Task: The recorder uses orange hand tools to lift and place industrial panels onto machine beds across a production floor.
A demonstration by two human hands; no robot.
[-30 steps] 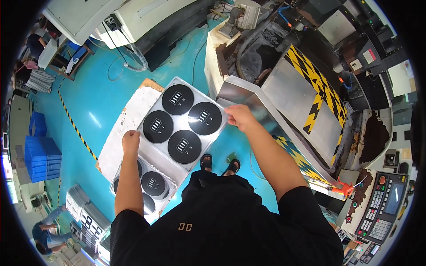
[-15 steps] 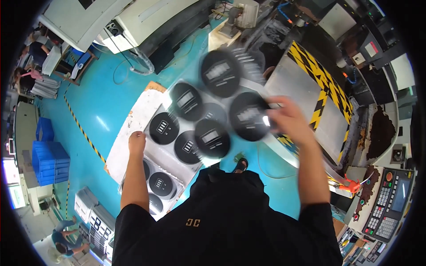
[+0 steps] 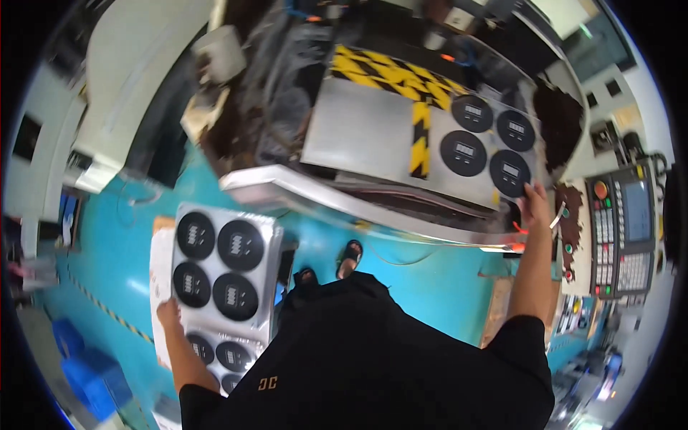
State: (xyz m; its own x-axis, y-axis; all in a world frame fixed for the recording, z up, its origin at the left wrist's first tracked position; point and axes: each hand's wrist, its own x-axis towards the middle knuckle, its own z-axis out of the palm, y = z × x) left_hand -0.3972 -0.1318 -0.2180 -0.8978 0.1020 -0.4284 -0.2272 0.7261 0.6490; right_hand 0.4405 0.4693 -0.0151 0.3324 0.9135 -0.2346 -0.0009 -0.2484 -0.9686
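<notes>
Head view: tray (image 3: 481, 159) above right hand (image 3: 534, 203).

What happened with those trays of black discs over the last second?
The right hand carried one tray of four black discs away from the stack and across to the right, onto the metal machine table; it still touches the tray's edge. The left hand stayed on the stack of trays, which kept its place on the left.

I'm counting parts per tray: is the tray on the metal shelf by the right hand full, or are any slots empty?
Full. The tray shows four black discs filling its four places, with the right hand at its near edge.
</notes>
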